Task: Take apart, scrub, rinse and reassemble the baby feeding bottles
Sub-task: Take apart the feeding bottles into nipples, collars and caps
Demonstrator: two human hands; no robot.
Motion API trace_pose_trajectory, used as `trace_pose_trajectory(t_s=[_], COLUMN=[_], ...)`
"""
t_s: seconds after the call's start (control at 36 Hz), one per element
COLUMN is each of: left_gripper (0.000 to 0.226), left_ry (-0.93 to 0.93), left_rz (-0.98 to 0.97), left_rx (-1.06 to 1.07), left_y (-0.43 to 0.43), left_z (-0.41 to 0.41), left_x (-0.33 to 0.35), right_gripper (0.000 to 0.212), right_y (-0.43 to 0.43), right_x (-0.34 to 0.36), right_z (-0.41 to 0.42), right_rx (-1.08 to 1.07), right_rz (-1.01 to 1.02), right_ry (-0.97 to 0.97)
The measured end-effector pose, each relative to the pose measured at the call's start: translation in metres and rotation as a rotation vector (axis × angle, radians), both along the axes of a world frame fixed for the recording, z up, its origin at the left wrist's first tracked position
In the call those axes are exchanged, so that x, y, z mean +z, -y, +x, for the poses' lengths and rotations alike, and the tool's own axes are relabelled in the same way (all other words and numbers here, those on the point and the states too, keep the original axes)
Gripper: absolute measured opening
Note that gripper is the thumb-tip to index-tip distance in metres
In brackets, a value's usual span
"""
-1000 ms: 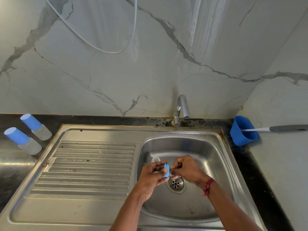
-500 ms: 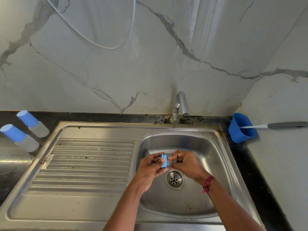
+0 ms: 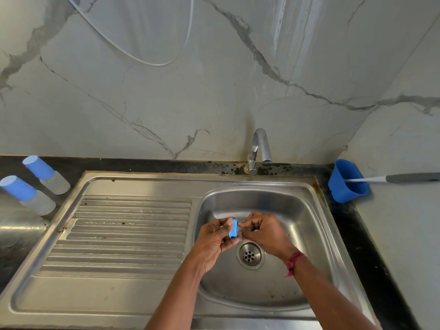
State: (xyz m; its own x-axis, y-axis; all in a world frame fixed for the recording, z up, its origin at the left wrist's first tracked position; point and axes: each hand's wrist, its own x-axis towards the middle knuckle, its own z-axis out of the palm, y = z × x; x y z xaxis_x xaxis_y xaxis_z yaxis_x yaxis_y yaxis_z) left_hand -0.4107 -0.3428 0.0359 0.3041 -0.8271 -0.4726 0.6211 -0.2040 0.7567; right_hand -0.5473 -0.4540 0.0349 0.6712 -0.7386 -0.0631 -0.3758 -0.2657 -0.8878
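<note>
Right, from my end both hands are over the basin (image 3: 297, 222), just above and behind the drain (image 3: 250, 255). The left hand (image 3: 215, 236) pinches a small blue ring (image 3: 233, 227) between thumb and curled fingers, holding it on edge. The right hand (image 3: 264, 232) meets it from the other side. Its fingers are curled in, and its thumb and forefinger tips are closed on the ring's right rim. Whether anything else sits between those fingertips I cannot tell. A red thread (image 3: 294, 260) circles the right wrist.

The ring is held clear of the steel, touching nothing but the two hands. Two bottles stand on the dark counter (image 3: 9, 167) at far left, beside the drainboard (image 3: 123, 234) and well apart from the hands. I see a near bottle (image 3: 21, 194) and a far bottle (image 3: 39, 173), each with a blue cap on, and they stand close together. The tap (image 3: 260, 146) rises behind the basin, with its spout over the back edge. At right a blue cup (image 3: 345, 182) sits in the corner by the wall. A brush handle (image 3: 409, 177) sticks out of the cup toward the right.
</note>
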Motion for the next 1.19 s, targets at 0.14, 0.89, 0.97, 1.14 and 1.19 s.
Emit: trace_pose_trajectory(t_s=[0.14, 0.89, 0.97, 1.14, 1.19], left_gripper=[0.032, 0.036, 0.037, 0.044, 0.047], left_ry=[0.015, 0.209, 0.282, 0.380, 0.393], left_rz=[-0.022, 0.020, 0.014, 0.033, 0.035], left_rx=[-0.056, -0.013, -0.015, -0.021, -0.017], left_y=[0.000, 0.003, 0.003, 0.006, 0.007], left_z=[-0.006, -0.008, -0.011, -0.013, -0.012], left_x=[0.003, -0.011, -0.010, -0.013, -0.016], right_gripper=[0.012, 0.013, 0.021, 0.022, 0.023], right_y=[-0.002, -0.010, -0.009, -0.010, -0.010], right_x=[-0.004, -0.012, -0.012, -0.010, -0.010], right_z=[0.004, 0.000, -0.001, -0.003, -0.003], right_rx=[-0.058, -0.240, -0.252, -0.244, -0.246], right_rz=[-0.077, 0.546, 0.566, 0.562, 0.568], right_ry=[0.022, 0.214, 0.231, 0.227, 0.236])
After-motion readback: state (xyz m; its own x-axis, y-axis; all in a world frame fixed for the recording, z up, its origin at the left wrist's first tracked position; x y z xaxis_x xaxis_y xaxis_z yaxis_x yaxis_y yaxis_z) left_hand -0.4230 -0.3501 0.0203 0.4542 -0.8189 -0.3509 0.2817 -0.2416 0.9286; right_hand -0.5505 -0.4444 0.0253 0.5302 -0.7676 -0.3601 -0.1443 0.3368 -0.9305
